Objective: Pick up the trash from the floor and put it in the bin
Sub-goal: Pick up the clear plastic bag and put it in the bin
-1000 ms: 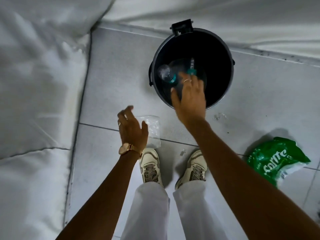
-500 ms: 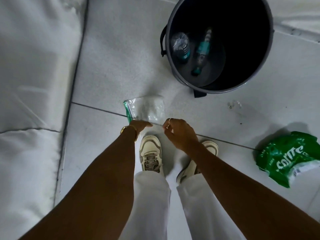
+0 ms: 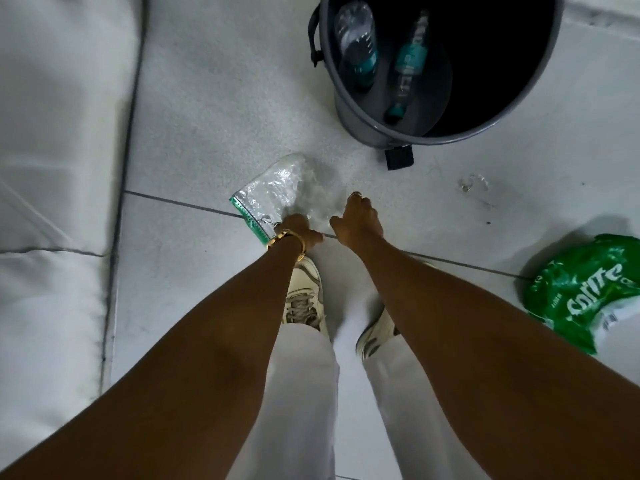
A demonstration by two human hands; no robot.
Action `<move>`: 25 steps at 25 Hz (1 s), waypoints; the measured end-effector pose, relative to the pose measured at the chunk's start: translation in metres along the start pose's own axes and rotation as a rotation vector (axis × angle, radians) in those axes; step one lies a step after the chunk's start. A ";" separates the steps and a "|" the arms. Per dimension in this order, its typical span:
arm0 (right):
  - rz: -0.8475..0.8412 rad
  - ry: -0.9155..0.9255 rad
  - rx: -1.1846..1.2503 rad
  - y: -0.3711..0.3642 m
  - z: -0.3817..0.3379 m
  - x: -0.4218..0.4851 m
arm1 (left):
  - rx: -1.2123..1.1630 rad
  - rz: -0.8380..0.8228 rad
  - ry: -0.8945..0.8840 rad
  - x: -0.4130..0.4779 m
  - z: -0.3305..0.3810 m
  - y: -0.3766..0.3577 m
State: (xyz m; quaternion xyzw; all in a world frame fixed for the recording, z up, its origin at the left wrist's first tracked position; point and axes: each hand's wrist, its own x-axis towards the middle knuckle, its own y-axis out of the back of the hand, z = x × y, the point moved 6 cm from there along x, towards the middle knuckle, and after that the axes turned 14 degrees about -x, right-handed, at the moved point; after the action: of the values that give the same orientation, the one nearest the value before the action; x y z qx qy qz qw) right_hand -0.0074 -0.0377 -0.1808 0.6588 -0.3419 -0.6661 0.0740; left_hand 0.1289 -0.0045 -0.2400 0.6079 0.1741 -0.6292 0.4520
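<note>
- Compared with one second ago, both hands have been lowered from bin height down to the floor; the right hand [image 3: 358,220], then stretched over the bin's mouth, is now seen just beside the clear plastic bag [image 3: 277,192].
- Since half a second ago, the bag has been turned and partly lifted: its green-edged end [image 3: 247,220] now points toward the near left, and the bag is raised at an angle rather than lying flat.
- The left hand [image 3: 299,232] is seen clenched on the near edge of the clear plastic bag; the grip is mostly hidden behind the wrist, where a gold watch [image 3: 287,239] is worn.
- The right hand's grip is curled, with its fingertips at the bag's blurred right edge; whether the plastic is actually pinched cannot be told.
- The view has been brought closer to the floor, so the bin [image 3: 349,112] is now cut off by the top edge.
- The bin, dark grey and round, is stood on the tiled floor [image 3: 207,109], well apart from the bag; two clear plastic bottles with teal labels [image 3: 356,46] [image 3: 407,67] are held inside it, lying against its bottom.
- A crumpled green Sprite wrapper [image 3: 581,289] is left on the floor at the right, apart from both hands.
- A small clear scrap [image 3: 472,183] is seen on the tile between bin and wrapper.
</note>
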 end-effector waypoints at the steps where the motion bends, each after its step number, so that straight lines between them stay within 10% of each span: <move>1: -0.002 -0.020 0.045 -0.006 0.000 0.009 | 0.052 0.006 -0.048 0.004 0.001 -0.001; 8: 0.021 -0.035 0.042 -0.047 -0.026 0.031 | -0.142 0.134 -0.252 0.013 -0.004 0.013; 17: 0.179 0.004 0.716 0.050 0.000 -0.086 | -0.178 0.324 -0.722 -0.116 0.049 0.066; 25: 0.633 0.115 1.369 0.218 0.060 -0.191 | -0.438 -0.021 -1.031 -0.256 0.227 0.123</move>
State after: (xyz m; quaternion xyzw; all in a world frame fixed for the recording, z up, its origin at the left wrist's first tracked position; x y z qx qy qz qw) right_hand -0.1168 -0.0761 0.0917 0.4618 -0.8476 -0.2166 -0.1461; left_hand 0.0488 -0.1532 0.0823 0.1120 0.0633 -0.7986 0.5879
